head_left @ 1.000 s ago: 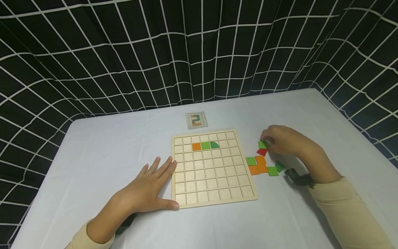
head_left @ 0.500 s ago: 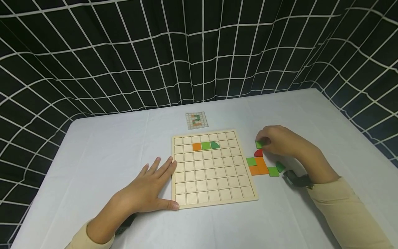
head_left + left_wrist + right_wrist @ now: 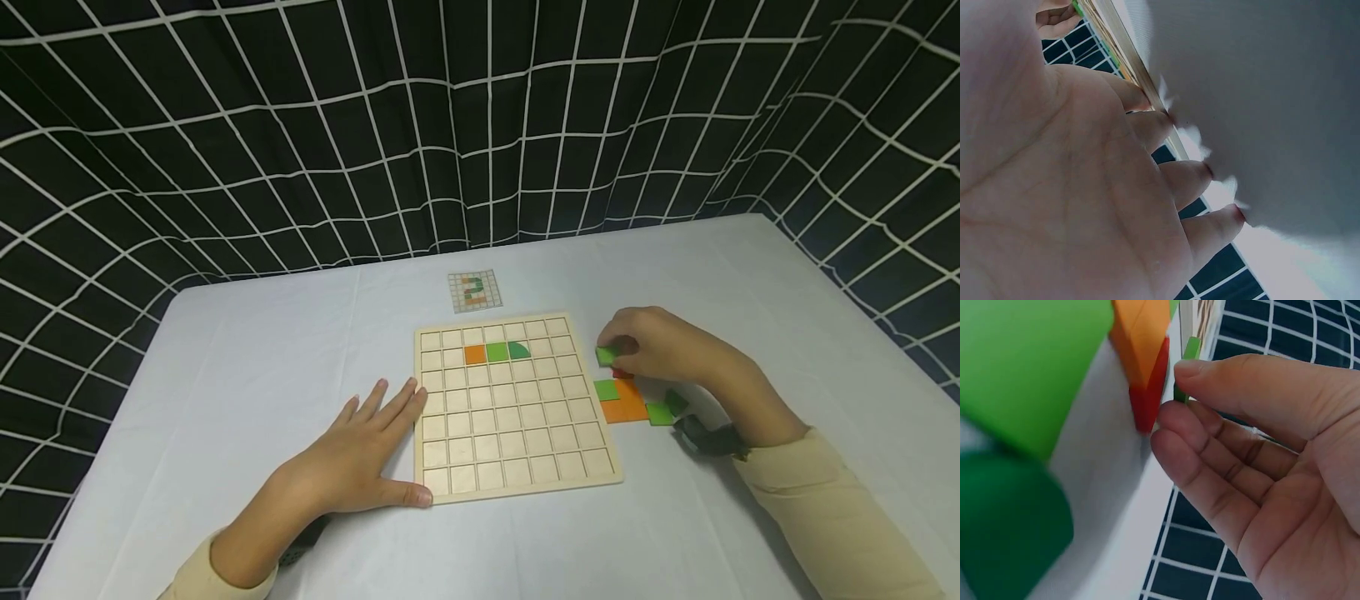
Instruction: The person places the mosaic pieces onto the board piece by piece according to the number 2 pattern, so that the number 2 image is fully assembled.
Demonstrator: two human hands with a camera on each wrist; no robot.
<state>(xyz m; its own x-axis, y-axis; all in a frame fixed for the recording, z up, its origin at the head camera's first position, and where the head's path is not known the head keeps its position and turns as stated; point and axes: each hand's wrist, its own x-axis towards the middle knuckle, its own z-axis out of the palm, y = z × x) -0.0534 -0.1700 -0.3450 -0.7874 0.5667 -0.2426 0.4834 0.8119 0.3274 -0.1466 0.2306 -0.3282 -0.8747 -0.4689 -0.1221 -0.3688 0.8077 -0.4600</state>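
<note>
A wooden grid board (image 3: 517, 417) lies on the white table. In its second row sit an orange square tile (image 3: 475, 355), a light green square tile (image 3: 497, 352) and a dark green quarter-circle tile (image 3: 518, 350). My left hand (image 3: 352, 458) rests flat, fingers spread, with fingertips and thumb at the board's left edge. Right of the board, my right hand (image 3: 656, 346) pinches a light green square tile (image 3: 1187, 369) between thumb and fingers, just above the table. A red tile (image 3: 1149, 394) is beneath it, partly hidden by the hand in the head view.
Loose orange tiles (image 3: 626, 407), green square tiles (image 3: 660, 414) and a dark green tile (image 3: 676, 402) lie right of the board. Behind the board is a small pattern card (image 3: 474, 291). A black curtain with white grid lines (image 3: 480, 125) surrounds the table.
My right hand has moved left toward the board with the light green square tile. The red tile and an orange tile have shifted slightly. My left hand has stayed still.
</note>
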